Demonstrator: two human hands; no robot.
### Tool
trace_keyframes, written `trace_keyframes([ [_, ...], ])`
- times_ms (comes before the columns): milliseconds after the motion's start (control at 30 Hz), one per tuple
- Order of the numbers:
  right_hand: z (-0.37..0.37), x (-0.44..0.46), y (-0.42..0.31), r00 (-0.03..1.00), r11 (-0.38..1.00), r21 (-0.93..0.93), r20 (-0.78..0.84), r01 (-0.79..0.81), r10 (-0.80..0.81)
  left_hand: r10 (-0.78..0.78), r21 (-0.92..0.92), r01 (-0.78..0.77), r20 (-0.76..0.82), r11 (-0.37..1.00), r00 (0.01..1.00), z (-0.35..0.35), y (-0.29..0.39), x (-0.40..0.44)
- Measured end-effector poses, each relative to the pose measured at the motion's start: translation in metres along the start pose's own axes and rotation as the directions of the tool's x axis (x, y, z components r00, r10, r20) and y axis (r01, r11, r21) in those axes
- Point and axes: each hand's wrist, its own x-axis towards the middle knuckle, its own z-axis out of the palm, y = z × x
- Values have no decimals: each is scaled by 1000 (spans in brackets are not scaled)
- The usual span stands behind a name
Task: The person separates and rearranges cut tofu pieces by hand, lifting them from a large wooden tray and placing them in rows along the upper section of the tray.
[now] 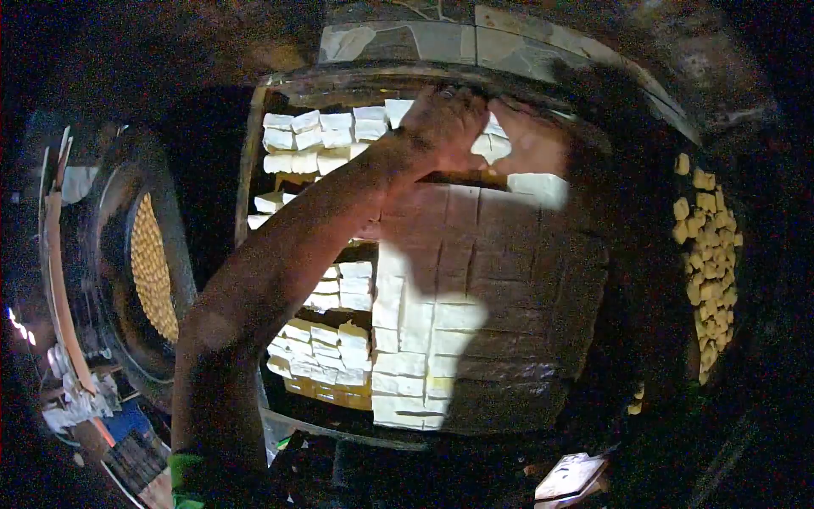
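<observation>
1. Curled into shadow on the left hand [445, 127], fingers bent at the tray's [253, 170] far side; too dark to tell whether closed on anything.
2. Just beside it, the right hand [534, 140], fingers largely lost in shade, grip impossible to tell.
3. Between the two hands, a small white block [491, 146], brightly lit, close to the right hand.
4. Nearer the wearer, a wide white slab [458, 318] scored into a grid, bright on part of the left side, shadowed across the rest.
5. Left of the slab, in the same wooden-edged tray, grouped rows of cut white pieces [337, 131], partly behind the left forearm [288, 242].
6. Under the nearest group, a yellow-brown surface [339, 393].
7. Farther left, a round vessel [106, 254] with many small yellowish pieces [151, 271].
8. Off to the right, scattered yellowish chunks [710, 254] on a dark surface.
9. Beyond the tray, patterned stone-like tiles [398, 41].
10. Around everything, a dim room, with cluttered objects [80, 399] at lower left.
</observation>
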Motion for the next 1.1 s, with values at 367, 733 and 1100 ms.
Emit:
trace_keyframes([
  [367,-32,16,2,967,928,368,252,-56,-42,-43,-154,47,31,987,999,13,-15,-5],
  [733,8,-47,-11,1000,855,519,11,14,-23,-41,-32,33,-313,999,949,-34,31,-72],
  [1100,-39,-66,-146,959,983,12,223,-182,175,-158,-197,135,-104,971,982,-1,49,-122],
])
